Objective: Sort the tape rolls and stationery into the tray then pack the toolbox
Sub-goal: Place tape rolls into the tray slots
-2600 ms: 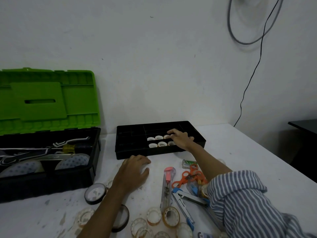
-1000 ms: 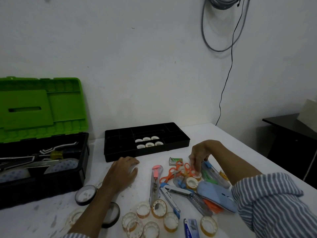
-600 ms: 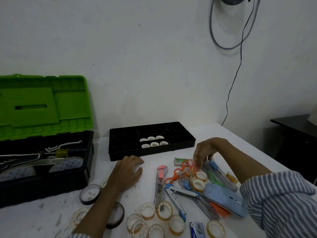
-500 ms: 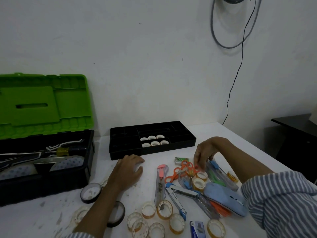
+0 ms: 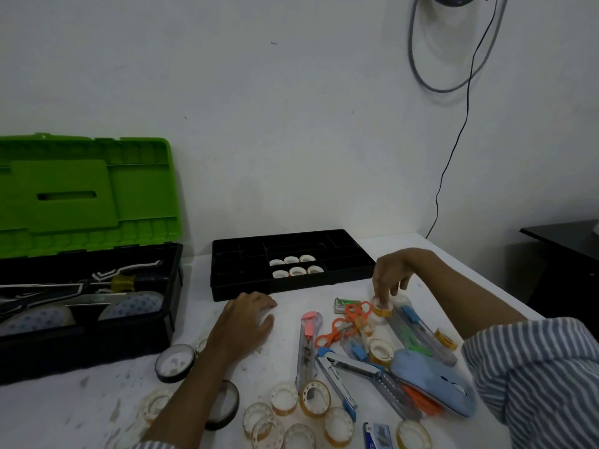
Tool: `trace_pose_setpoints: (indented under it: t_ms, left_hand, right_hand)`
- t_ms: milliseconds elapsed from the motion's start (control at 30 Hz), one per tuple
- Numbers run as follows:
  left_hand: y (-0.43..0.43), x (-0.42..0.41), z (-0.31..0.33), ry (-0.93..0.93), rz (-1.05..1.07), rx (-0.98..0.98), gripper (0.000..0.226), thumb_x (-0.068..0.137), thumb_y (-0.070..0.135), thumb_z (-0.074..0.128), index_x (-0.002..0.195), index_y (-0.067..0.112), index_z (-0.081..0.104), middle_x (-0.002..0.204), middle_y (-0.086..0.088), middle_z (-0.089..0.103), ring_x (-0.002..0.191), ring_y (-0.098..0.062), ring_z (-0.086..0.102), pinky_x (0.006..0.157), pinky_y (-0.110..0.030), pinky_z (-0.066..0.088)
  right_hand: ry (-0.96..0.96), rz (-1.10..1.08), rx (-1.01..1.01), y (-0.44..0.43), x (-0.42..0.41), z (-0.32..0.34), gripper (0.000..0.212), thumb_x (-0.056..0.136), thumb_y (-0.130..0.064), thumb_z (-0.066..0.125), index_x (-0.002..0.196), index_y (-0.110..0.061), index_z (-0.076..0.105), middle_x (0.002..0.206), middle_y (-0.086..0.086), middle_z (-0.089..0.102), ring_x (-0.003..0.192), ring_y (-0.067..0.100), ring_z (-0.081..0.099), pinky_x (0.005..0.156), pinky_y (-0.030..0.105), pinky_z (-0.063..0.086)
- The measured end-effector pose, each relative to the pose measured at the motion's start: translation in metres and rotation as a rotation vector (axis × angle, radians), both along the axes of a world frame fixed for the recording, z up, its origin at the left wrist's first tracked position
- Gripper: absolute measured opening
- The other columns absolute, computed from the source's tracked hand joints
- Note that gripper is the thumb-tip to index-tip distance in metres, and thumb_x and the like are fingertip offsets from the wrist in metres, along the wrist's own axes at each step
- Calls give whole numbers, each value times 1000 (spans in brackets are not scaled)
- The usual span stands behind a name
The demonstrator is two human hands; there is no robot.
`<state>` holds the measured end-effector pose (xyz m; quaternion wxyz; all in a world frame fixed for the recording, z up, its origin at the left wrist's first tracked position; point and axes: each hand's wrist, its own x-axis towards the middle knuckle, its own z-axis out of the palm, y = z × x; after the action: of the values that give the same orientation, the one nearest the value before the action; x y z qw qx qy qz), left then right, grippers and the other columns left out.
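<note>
Head view: right hand [image 5: 393, 273] arched down, grip pinching a small tape roll [image 5: 383, 308]; left hand [image 5: 243, 322] rests flat, released.

Six white tape rolls [image 5: 297, 271] sit in one black tray [image 5: 240, 273], with one green-lidded toolbox [image 5: 81, 202] alongside. Loose on the one table [image 5: 282, 361]: two black tape rolls [image 5: 175, 362], at least ten clear tape rolls [image 5: 315, 398], one pair of orange scissors [image 5: 337, 332], one box cutter [image 5: 308, 345], one stapler [image 5: 334, 377] and one blue case [image 5: 431, 380].

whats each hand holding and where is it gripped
The right hand pinches a small tape roll by its upper rim. The left hand rests on the table and holds nothing.
</note>
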<state>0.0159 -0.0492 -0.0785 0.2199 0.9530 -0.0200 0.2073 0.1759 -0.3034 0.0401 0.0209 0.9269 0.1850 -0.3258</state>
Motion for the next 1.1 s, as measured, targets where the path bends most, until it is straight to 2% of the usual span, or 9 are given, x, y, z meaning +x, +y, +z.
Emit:
trace_pose_setpoints:
  t_ms: [100,267,400,467,567,767,933,967,1100]
  left_hand:
    - [-1,0,0,3,3,-2,47,79,39,37,118,20,58,122,7,56,112,-10,46,94,-18,28]
    - [1,2,-3,-17,10,-10,43,80,37,40,116,21,59,119,8,57,110,-8,46,94,-18,28]
    - [2,4,-5,-19,13,0,43,80,38,39,116,23,58,119,11,55,110,-5,45,92,-17,26]
    - [2,4,-5,-23,7,-2,43,80,39,38,115,24,58,118,12,55,110,-6,45,91,-17,26]
    - [2,3,-5,-26,7,-9,44,80,40,38,116,24,58,118,12,55,110,-5,45,92,-17,25]
    - [3,3,-5,-16,15,-16,43,81,39,39,116,24,58,120,11,55,112,-4,44,95,-18,26]
    - [2,3,-3,-15,8,-20,43,81,37,40,116,23,59,120,10,56,111,-6,44,95,-20,28]
    - [2,3,-3,-11,9,-16,43,81,38,40,117,24,58,120,11,55,111,-5,44,95,-19,27]
    - [2,2,-4,-2,12,-7,43,81,38,39,118,24,57,121,12,54,112,-3,43,93,-17,25]
  right_hand:
    - [-40,-66,146,9,8,9,7,79,-12,71,82,-11,65,76,1,62,68,10,56,61,18,45]
    - [-323,-321,620,37,26,-2,23,76,-15,74,94,-1,70,84,10,67,68,15,61,59,21,48]
    - [-497,-564,807,68,36,-22,30,69,-24,80,93,-7,73,101,11,68,87,24,66,76,30,55]
    - [-547,-635,804,80,35,-28,30,70,-24,80,95,-9,71,105,11,66,91,26,65,76,31,53]
    - [-593,-697,728,91,35,-34,32,75,-24,76,101,-9,66,112,11,62,101,28,61,94,38,47]
    - [-607,-621,490,94,40,-39,33,77,-28,73,102,-13,58,114,8,60,111,28,55,105,43,27]
    - [-580,-596,492,90,45,-44,9,86,-19,54,90,-13,50,115,10,58,115,29,49,110,46,16]
    - [-580,-592,486,89,44,-44,7,87,-17,50,92,-13,51,118,11,57,118,30,46,110,46,15]
    - [-586,-496,412,86,38,-47,30,95,-21,37,119,-11,53,132,14,49,131,32,33,112,49,11]
